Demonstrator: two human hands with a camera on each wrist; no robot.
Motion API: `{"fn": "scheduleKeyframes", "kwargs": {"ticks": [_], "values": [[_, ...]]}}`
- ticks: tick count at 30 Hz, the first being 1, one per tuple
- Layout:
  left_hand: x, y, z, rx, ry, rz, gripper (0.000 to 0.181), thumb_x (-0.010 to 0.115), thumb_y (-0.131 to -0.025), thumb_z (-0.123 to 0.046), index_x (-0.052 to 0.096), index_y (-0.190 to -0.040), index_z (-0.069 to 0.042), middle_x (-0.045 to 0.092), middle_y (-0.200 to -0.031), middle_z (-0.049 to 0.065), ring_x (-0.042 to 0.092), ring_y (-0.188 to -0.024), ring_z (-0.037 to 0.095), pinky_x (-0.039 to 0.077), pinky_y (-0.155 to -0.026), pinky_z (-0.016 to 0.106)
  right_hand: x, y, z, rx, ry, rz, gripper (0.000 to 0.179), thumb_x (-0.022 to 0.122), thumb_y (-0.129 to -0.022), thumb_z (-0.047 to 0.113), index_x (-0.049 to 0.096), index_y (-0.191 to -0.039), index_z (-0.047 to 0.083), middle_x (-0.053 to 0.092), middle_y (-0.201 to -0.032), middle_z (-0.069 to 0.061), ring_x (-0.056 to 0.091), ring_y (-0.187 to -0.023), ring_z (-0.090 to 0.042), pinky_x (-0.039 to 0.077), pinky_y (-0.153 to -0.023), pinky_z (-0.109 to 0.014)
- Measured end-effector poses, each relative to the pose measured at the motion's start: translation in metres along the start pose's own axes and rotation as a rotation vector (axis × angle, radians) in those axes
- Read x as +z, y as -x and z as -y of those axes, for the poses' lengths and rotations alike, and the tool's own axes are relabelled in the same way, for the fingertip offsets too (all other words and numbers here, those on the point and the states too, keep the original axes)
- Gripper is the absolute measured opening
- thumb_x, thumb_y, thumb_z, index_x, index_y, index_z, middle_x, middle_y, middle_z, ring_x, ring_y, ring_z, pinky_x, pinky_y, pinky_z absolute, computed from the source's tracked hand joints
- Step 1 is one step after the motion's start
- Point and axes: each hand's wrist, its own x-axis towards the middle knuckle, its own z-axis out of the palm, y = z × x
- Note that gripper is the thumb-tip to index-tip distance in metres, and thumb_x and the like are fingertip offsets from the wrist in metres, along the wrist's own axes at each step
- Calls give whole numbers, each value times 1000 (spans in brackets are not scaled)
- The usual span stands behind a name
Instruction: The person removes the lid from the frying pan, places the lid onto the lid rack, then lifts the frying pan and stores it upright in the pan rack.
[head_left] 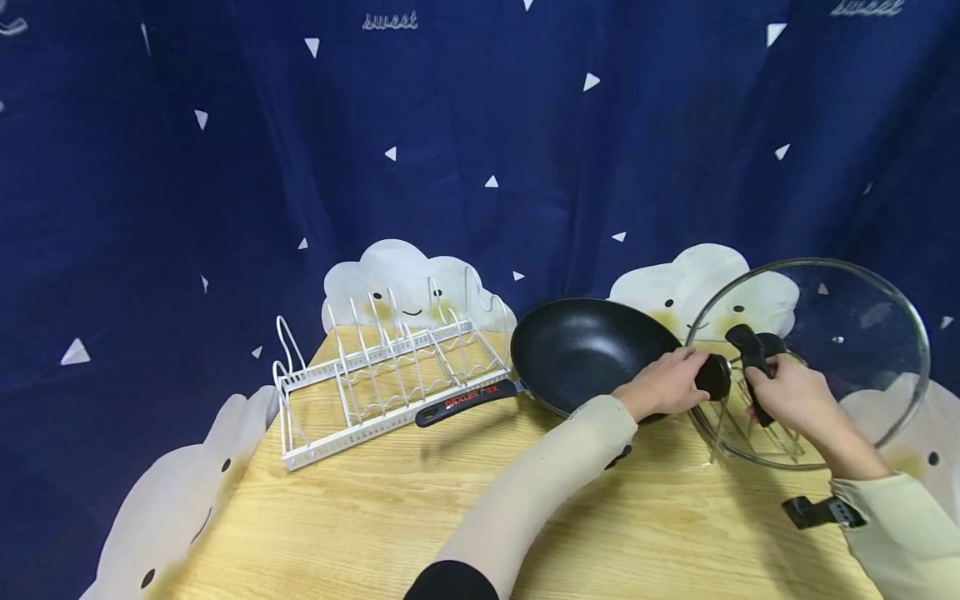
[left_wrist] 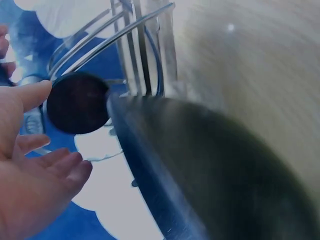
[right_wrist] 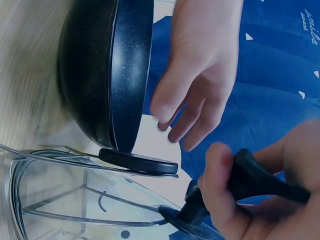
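My right hand (head_left: 798, 400) grips the black handle (right_wrist: 250, 180) of a large, clear glass lid (head_left: 877, 350), which stands upright at the right. A small metal wire stand (right_wrist: 95, 220) is beside the lid, with a black round disc (left_wrist: 77, 102) at its near side. Over the right rim of a black wok (head_left: 592, 350), my left hand (head_left: 667, 383) reaches toward that disc. Its fingers are loosely bent around nothing, and in the right wrist view they hang apart from the disc. The wok sits on the table, its long black handle (head_left: 468, 402) pointing left.
A white wire rack (head_left: 322, 446) with upright dividers stands left of the wok, near the wok's handle. Underneath everything is a wooden table (head_left: 337, 533). Behind it hangs a dark blue curtain (head_left: 450, 108) with triangles and cloud faces.
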Motion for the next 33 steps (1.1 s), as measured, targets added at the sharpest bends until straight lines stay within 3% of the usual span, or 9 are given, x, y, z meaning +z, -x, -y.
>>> {"fn": "scheduleKeyframes", "kwargs": {"ticks": [3,6,14,20,22,25,28,33], "values": [[-12,10,6,20,-24,24,60,52,-94,-48,28,-147,-32,25,-149,-11,30,-133,6,33,-101,21,-1,2,1,11,45,-69,55,42,-97,32,40,-116,-20,62,-88,-29,56,-86,-52,43,-67,-54],[-25,20,16,34,-54,50,59,50,-95,-48,29,-147,-30,26,-149,-8,30,-133,8,32,-102,22,-1,2,4,-7,74,-130,57,44,-96,34,41,-117,-18,51,-106,-38,48,-94,-57,40,-68,-59],[-57,57,52,56,-141,125,61,48,-95,-47,29,-148,-25,30,-149,-5,31,-134,11,30,-105,25,4,9,16,-195,176,-253,47,55,-92,25,50,-106,-20,40,-108,-45,35,-98,-62,32,-76,-67],[-73,88,86,79,-153,117,56,49,-97,-44,37,-145,-18,38,-145,2,37,-131,18,32,-105,31,16,17,35,-477,137,-426,32,66,-81,8,56,-102,-14,47,-105,-37,40,-99,-57,31,-83,-63],[-77,100,97,69,-160,116,55,49,-97,-44,39,-144,-17,40,-143,3,39,-129,20,34,-103,32,22,20,43,-558,98,-407,31,68,-80,6,57,-103,-12,51,-103,-32,45,-97,-51,35,-82,-59],[-84,117,112,57,-165,126,55,49,-97,-43,41,-142,-14,44,-141,6,43,-126,23,37,-101,34,33,27,54,-601,41,-306,30,68,-84,8,58,-108,-7,56,-102,-24,56,-90,-40,44,-76,-52],[-89,133,127,34,-150,145,55,48,-97,-42,42,-142,-11,46,-139,9,45,-125,25,38,-101,35,47,33,64,-594,-41,-195,29,67,-87,9,59,-112,-4,60,-101,-17,62,-83,-30,51,-68,-43],[-93,156,151,-9,-113,155,53,49,-97,-39,44,-139,-6,49,-135,12,47,-123,25,37,-102,34,70,37,80,-548,-183,-13,25,63,-91,11,59,-113,-1,63,-102,-12,62,-89,-24,52,-70,-29]]}}
